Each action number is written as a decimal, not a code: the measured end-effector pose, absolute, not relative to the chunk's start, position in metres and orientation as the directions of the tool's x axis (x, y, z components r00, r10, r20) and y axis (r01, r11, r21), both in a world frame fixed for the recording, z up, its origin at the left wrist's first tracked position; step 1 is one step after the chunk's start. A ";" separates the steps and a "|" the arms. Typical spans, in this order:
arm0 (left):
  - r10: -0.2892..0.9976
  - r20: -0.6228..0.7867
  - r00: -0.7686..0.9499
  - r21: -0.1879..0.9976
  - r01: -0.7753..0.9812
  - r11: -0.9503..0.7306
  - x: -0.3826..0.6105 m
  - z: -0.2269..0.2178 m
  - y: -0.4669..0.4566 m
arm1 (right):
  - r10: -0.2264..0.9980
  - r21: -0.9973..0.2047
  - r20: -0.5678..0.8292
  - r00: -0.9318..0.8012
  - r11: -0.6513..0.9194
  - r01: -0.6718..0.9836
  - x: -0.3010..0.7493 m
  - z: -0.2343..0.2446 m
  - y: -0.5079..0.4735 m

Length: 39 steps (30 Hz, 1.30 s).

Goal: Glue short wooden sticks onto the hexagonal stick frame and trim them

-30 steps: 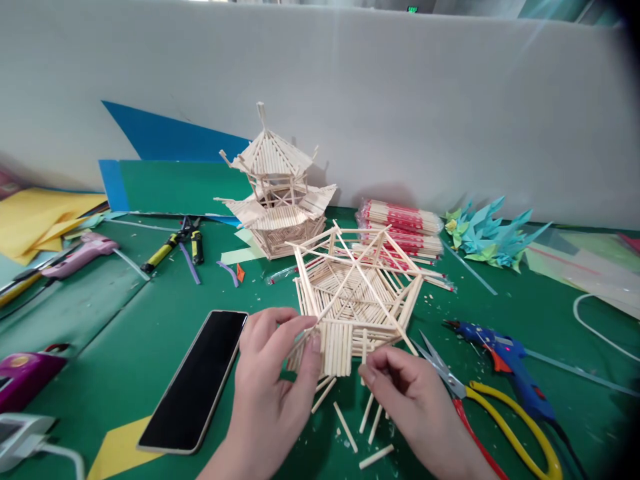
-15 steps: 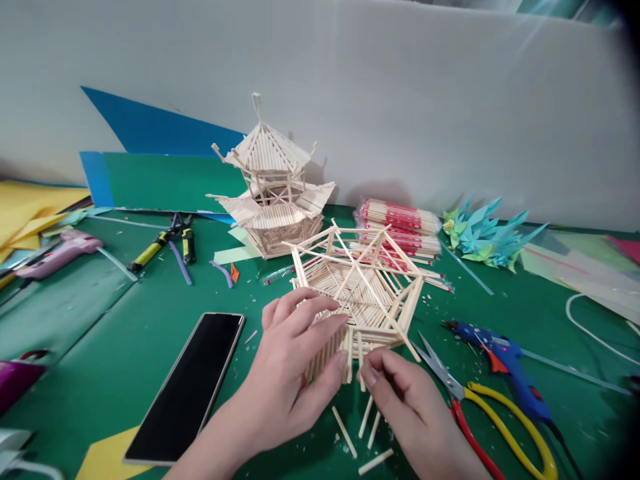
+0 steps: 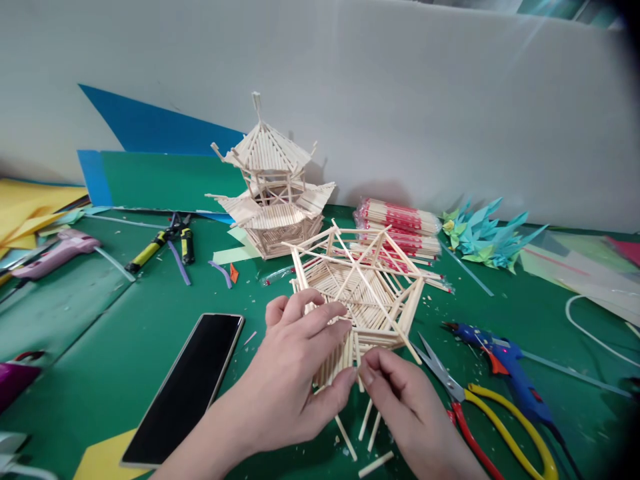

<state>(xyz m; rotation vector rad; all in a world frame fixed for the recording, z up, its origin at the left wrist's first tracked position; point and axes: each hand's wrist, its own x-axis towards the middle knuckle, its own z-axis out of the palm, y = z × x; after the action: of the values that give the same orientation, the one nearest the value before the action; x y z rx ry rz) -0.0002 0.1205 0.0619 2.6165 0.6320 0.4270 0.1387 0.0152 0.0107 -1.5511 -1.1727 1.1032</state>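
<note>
A hexagonal frame built from thin wooden sticks (image 3: 385, 313) lies on the green table in front of me. My left hand (image 3: 305, 367) grips its near left side, curved fingers over the rim and thumb low against the roof-like row of sticks. At the near edge, my right hand (image 3: 400, 393) pinches a short wooden stick (image 3: 358, 357) between thumb and fingertips; the fingers partly hide its lower end. Loose cut sticks (image 3: 375, 465) lie on the table just below the hands. Behind the frame stands a two-tiered stick pagoda (image 3: 273, 150).
Scissors (image 3: 453, 387) and a blue glue gun (image 3: 510, 360) lie to the right. A phone (image 3: 187, 387), pliers (image 3: 150, 250) and a pink glue gun (image 3: 63, 253) are on the left. Bundled sticks (image 3: 395, 217) and folded paper leaves (image 3: 490, 233) sit at the back.
My left hand has shifted slightly right, its thumb now closer to my right fingertips. The pinched stick's upper end has moved a little left, nearer the neighbouring sticks.
</note>
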 end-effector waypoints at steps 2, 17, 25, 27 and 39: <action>0.495 0.189 0.848 0.461 0.369 -0.807 -0.001 0.062 0.120 | 0.976 -0.966 -0.142 0.163 -0.173 0.192 0.139 0.011 0.016; 0.493 0.202 0.846 0.454 0.365 -0.813 0.000 0.061 0.119 | 0.974 -0.952 -0.120 0.194 -0.168 0.254 0.138 0.012 0.016; 0.492 0.202 0.847 0.438 0.371 -0.819 0.001 0.060 0.120 | 0.973 -0.948 -0.122 0.197 -0.173 0.267 0.137 0.015 0.019; 0.493 0.202 0.846 0.440 0.371 -0.817 0.001 0.061 0.119 | 0.974 -0.948 -0.122 0.193 -0.172 0.268 0.138 0.015 0.019; 0.491 0.192 0.849 0.445 0.371 -0.815 0.001 0.062 0.119 | 0.971 -0.953 -0.145 0.190 -0.188 0.236 0.135 0.019 0.020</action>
<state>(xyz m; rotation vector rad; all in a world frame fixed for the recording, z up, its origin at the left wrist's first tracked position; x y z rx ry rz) 0.0007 0.1195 0.0622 2.6294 0.6404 0.4222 0.1350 0.0202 0.0188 -1.5998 -1.1755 1.0684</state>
